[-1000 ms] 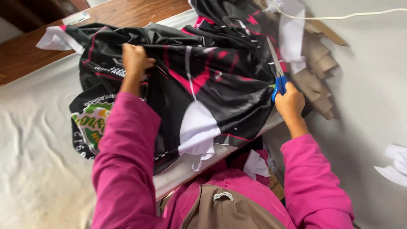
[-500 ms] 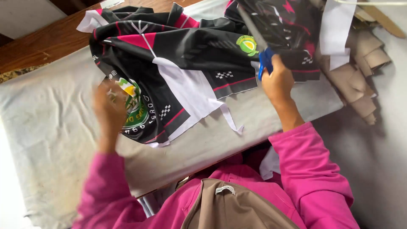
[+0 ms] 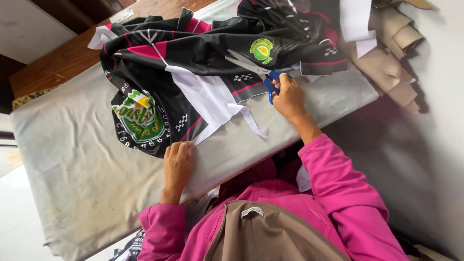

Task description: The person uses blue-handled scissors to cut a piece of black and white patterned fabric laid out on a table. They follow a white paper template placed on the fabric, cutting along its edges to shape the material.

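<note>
The right hand [image 3: 289, 98] grips the blue handles of steel scissors [image 3: 256, 70], blades parted over a black, pink and white printed fabric garment [image 3: 203, 63]. The left hand [image 3: 178, 164] lies flat, fingers together, pressing the garment's lower edge near the bench's front edge. The garment spreads across the grey cloth-covered bench [image 3: 72, 159] — brown paper pieces [image 3: 391, 58] lie at its far right end.
</note>
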